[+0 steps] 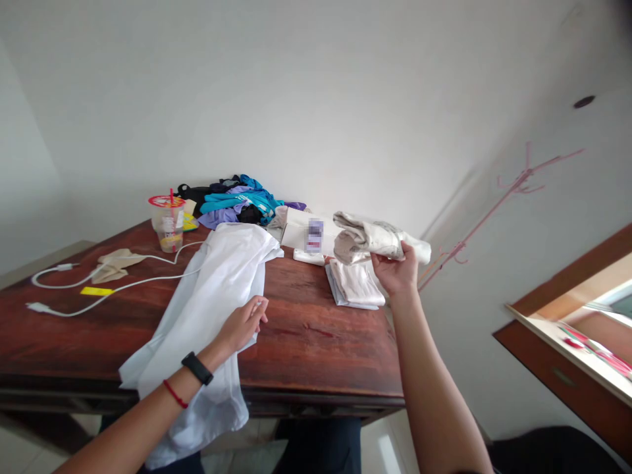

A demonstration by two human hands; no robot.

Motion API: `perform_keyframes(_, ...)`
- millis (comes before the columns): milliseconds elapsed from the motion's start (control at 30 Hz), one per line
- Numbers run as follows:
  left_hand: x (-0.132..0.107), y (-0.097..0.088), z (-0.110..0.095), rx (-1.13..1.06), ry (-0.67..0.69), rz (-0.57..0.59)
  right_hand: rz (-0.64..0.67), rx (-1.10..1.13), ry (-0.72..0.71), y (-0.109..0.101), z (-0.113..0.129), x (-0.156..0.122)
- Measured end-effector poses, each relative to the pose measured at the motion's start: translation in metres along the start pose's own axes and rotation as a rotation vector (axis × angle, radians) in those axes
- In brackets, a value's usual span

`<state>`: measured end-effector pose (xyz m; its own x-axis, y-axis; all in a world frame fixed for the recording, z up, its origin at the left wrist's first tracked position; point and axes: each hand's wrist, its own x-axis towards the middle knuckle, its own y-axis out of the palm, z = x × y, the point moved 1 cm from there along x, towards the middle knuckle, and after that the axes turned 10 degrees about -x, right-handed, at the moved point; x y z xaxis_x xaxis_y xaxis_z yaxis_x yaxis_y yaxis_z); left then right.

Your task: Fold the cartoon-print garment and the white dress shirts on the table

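My right hand (397, 270) is raised above the right side of the table. It grips a folded off-white cloth (368, 237) with faint grey print, the thumb on the near side. Just below it, on the tabletop, lies a small stack of folded white cloth (356, 283). My left hand (245, 324) hovers at the right edge of a long white garment (207, 303), its fingers curled in and nothing visible between them. That garment lies lengthwise on the table, and its near end hangs over the front edge.
The dark wooden table (306, 355) holds a plastic cup with a red rim (168, 224), white cables (143, 280), a beige cloth scrap (118, 263) and a white box (296, 230). Coloured clothes (241, 201) are heaped at the back. A pink coat stand (494, 204) leans into view at right.
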<state>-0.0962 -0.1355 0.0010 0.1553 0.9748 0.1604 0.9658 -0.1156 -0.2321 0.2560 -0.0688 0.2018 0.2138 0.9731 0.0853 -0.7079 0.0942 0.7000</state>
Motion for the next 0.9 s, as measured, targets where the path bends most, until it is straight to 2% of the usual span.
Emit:
perform_keyframes(67, 0.0, 0.0, -0.001, -0.006, 0.005, 0.0, -0.041, 0.029, -0.025, -0.023, -0.009, 0.014)
perform_keyframes(133, 0.0, 0.0, -0.001, -0.011, 0.01, -0.006, -0.16, 0.021, 0.02, -0.057, -0.028, 0.017)
perform_keyframes(267, 0.0, 0.0, -0.001, -0.002, 0.015, -0.007, -0.455, -0.033, 0.225, -0.129, -0.075, 0.0)
perform_keyframes(367, 0.001, 0.001, -0.001, 0.015, 0.013, 0.004, -0.456, -0.006, 0.199, -0.158, -0.094, -0.016)
perform_keyframes(467, 0.001, 0.001, -0.002, 0.025, 0.007, 0.006, -0.443, -0.007, 0.193, -0.163, -0.098, -0.025)
perform_keyframes(667, 0.001, 0.001, -0.005, 0.047, 0.01, 0.011, -0.511, -0.018, 0.27, -0.147, -0.088, -0.035)
perform_keyframes(833, 0.002, 0.001, -0.003, 0.046, 0.016, 0.015, -0.461, 0.08, 0.438, -0.135, -0.094, -0.068)
perform_keyframes(900, 0.002, 0.001, -0.002, 0.054, 0.026, 0.021, -0.447, 0.117, 0.458, -0.13, -0.101, -0.081)
